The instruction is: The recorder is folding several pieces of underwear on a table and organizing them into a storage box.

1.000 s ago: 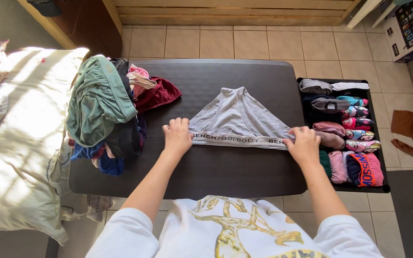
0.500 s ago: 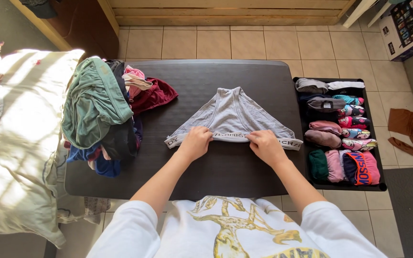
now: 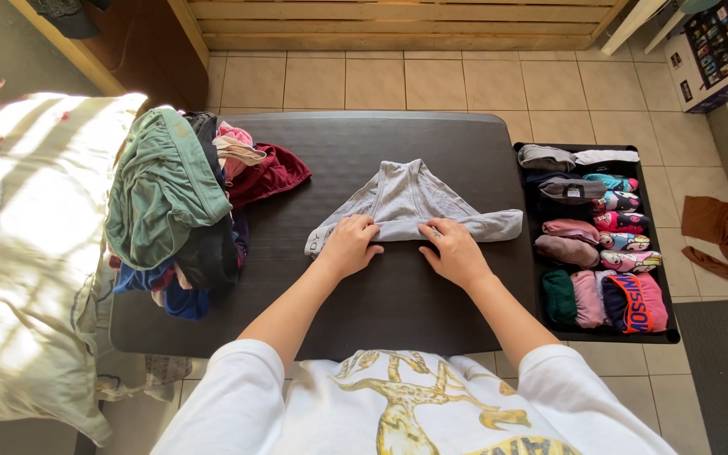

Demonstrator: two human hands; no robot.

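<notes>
A pair of grey underpants (image 3: 410, 198) lies flat on the dark table (image 3: 381, 303), its waistband rolled over toward the far side. My left hand (image 3: 349, 244) pinches the rolled waistband left of centre. My right hand (image 3: 455, 251) pinches it just right of centre. The two hands sit close together, thumbs almost meeting. The waistband's ends stick out past both hands.
A heap of unfolded clothes (image 3: 180, 198), green, black, maroon and blue, fills the table's left end. A black tray (image 3: 671, 333) of rolled garments stands on the right. A cream pillow (image 3: 23, 253) lies at left, a brown cloth (image 3: 726, 236) on the tiled floor.
Both hands slid inward from the waistband's outer ends to its middle, and the waistband got folded over toward the far side. The garment shifted slightly.
</notes>
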